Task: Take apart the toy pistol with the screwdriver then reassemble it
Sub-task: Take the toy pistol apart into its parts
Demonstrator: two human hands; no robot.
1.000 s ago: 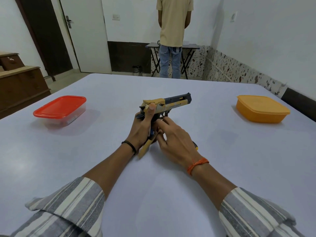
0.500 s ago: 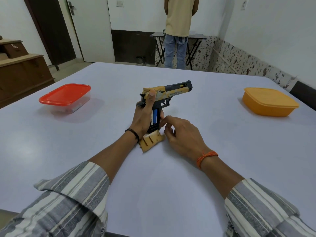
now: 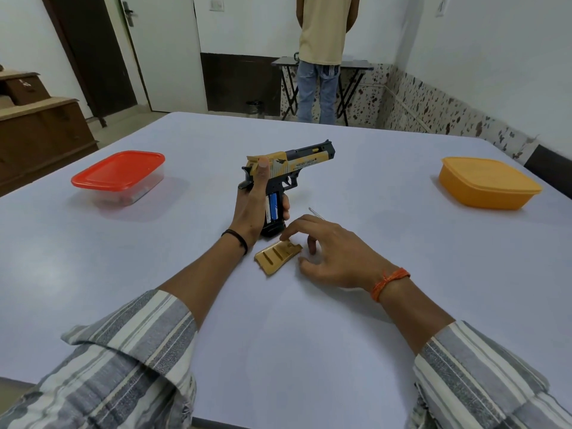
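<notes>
While your left hand (image 3: pixel 252 209) gripped the light, rigid toy pistol (image 3: pixel 288 171) upright mid-table, your right hand (image 3: pixel 328 252) hovered, fingers loose and holding nothing, over its slippery-looking gold grip panel (image 3: pixel 277 255).

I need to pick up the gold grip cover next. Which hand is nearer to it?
Right. The right hand hovers over the gold grip cover, fingers at its edge; the left hand holds the toy pistol upright behind it.

red-lidded box (image 3: pixel 119 174) far left, orange box (image 3: pixel 487 186) far right
</notes>
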